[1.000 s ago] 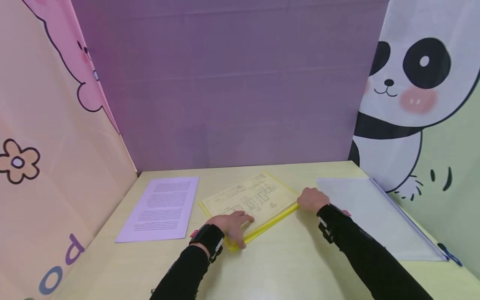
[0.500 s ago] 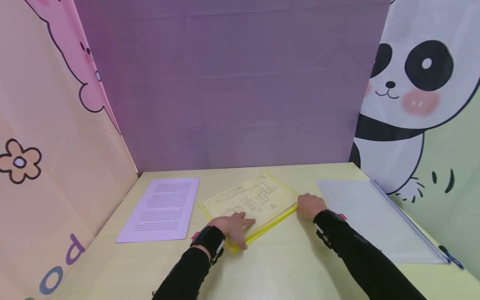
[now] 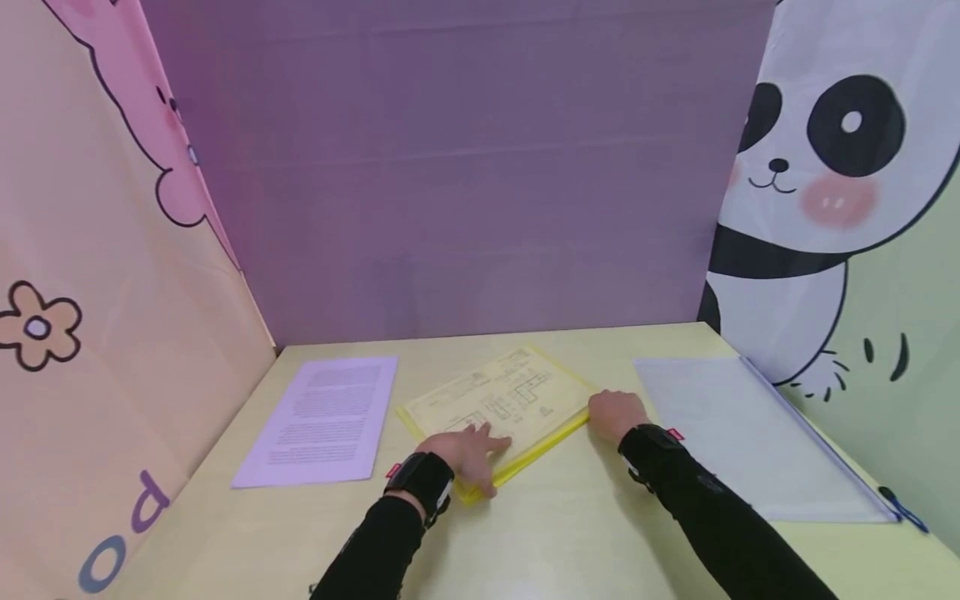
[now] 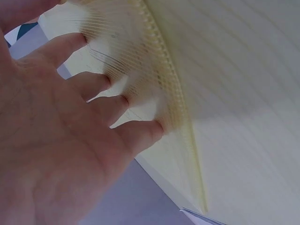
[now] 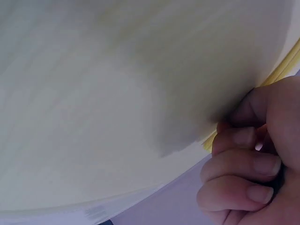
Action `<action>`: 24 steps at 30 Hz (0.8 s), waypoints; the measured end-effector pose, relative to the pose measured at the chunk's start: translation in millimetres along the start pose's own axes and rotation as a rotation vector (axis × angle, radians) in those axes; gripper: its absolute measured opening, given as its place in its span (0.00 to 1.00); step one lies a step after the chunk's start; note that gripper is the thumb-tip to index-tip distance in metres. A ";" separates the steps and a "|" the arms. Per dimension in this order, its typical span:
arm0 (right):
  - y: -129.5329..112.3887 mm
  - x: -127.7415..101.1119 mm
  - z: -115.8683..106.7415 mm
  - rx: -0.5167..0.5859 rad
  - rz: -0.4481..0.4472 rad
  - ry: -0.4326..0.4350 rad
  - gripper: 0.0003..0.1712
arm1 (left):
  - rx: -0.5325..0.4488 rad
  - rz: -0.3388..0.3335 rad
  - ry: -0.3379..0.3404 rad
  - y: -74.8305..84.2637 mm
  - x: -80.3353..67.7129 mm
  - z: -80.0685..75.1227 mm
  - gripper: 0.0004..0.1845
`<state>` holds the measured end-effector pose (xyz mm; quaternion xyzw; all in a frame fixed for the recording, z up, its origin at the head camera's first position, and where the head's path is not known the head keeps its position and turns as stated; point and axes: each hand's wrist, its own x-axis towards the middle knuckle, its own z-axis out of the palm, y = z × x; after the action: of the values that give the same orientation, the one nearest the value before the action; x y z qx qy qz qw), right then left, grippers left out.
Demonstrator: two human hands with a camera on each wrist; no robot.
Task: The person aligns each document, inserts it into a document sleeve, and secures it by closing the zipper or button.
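On the light-coloured desk (image 3: pixel 540 542) there lies a yellow pouch (image 3: pixel 540 451), turned at an angle, and a sheet (image 3: pixel 502 392) with line drawings is visible in it. The left hand (image 3: pixel 467 457) rests with spread fingers on the near left part of the pouch, while the right hand (image 3: pixel 617 414) grips its right corner. Both wrists wear a black band (image 3: pixel 651 450), and the sleeves (image 3: pixel 371 550) are also black. To the left, apart from the pouch, lies a purple paper (image 3: pixel 322 421) with printed text. On the right lies a whitish folder (image 3: pixel 757 433), with a dark blue cord (image 3: pixel 905 512) at its near right corner. Behind the desk hangs a purple backdrop (image 3: pixel 465 167); a panda picture (image 3: pixel 840 192) is on the right.
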<state>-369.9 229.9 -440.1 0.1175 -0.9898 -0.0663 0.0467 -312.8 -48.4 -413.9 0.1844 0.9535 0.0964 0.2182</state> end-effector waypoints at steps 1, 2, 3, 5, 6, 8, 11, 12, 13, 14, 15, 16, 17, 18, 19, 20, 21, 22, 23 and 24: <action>-0.9 -1.2 -0.8 -0.003 -0.004 0.003 0.12 | -0.001 -0.003 0.002 0.1 0.3 0.2 0.42; -1.6 -2.2 -1.7 -0.003 -0.008 0.003 0.12 | -0.002 -0.006 0.003 0.1 0.6 0.4 0.42; -2.1 -3.0 -2.4 0.001 -0.010 0.003 0.11 | -0.005 -0.006 0.003 0.2 0.4 0.4 0.42; -1.5 -3.8 -2.6 0.011 -0.005 -0.009 0.11 | -0.011 -0.008 0.006 0.3 0.7 0.6 0.42; -0.1 -3.2 -1.4 0.020 -0.001 -0.014 0.10 | -0.014 -0.008 0.006 0.2 0.7 0.8 0.42; 3.3 -1.9 -0.1 0.060 0.010 -0.039 0.09 | -0.012 -0.008 0.007 0.0 0.7 0.8 0.42; 8.6 1.5 1.7 0.119 0.026 -0.075 0.09 | -0.009 -0.014 0.013 0.6 0.3 0.0 0.42; 9.8 2.4 1.4 0.133 0.029 -0.079 0.09 | -0.005 -0.016 0.015 0.9 0.0 -0.6 0.42; 10.0 2.9 0.7 0.143 0.032 -0.083 0.09 | -0.005 -0.018 0.019 1.4 -0.2 -1.0 0.42; 10.1 3.5 0.0 0.140 0.037 -0.084 0.09 | -0.004 -0.019 0.022 1.8 -0.3 -1.2 0.41; 9.7 3.6 -0.6 0.133 0.038 -0.083 0.09 | -0.006 -0.020 0.024 2.1 0.0 -1.1 0.41; 9.0 3.4 -0.9 0.123 0.038 -0.083 0.09 | -0.004 -0.019 0.025 2.5 0.1 -0.9 0.41; 8.3 3.1 -1.0 0.113 0.040 -0.081 0.09 | -0.005 -0.020 0.025 2.8 0.2 -0.5 0.41; 7.6 2.6 -1.1 0.106 0.042 -0.078 0.09 | -0.005 -0.021 0.025 3.1 0.4 -0.1 0.41; 7.0 2.2 -0.2 0.101 0.048 -0.081 0.09 | -0.007 -0.022 0.024 3.2 0.6 0.5 0.41; 6.3 1.6 0.1 0.097 0.050 -0.083 0.09 | -0.006 -0.022 0.020 3.3 0.7 1.2 0.41; 5.6 1.0 1.0 0.096 0.052 -0.082 0.09 | -0.008 -0.022 0.016 3.4 0.6 1.7 0.41; 5.1 0.4 1.5 0.095 0.055 -0.085 0.09 | -0.008 -0.023 0.012 3.4 0.7 2.2 0.41; 4.5 -0.1 1.7 0.100 0.060 -0.089 0.09 | -0.011 -0.023 0.010 3.4 0.7 2.6 0.41; 3.6 -0.4 1.7 0.106 0.065 -0.091 0.09 | -0.011 -0.023 0.009 3.4 0.7 2.9 0.41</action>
<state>-370.5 233.6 -441.3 0.0844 -0.9963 -0.0178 -0.0027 -311.0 -44.8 -415.8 0.1716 0.9559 0.1001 0.2163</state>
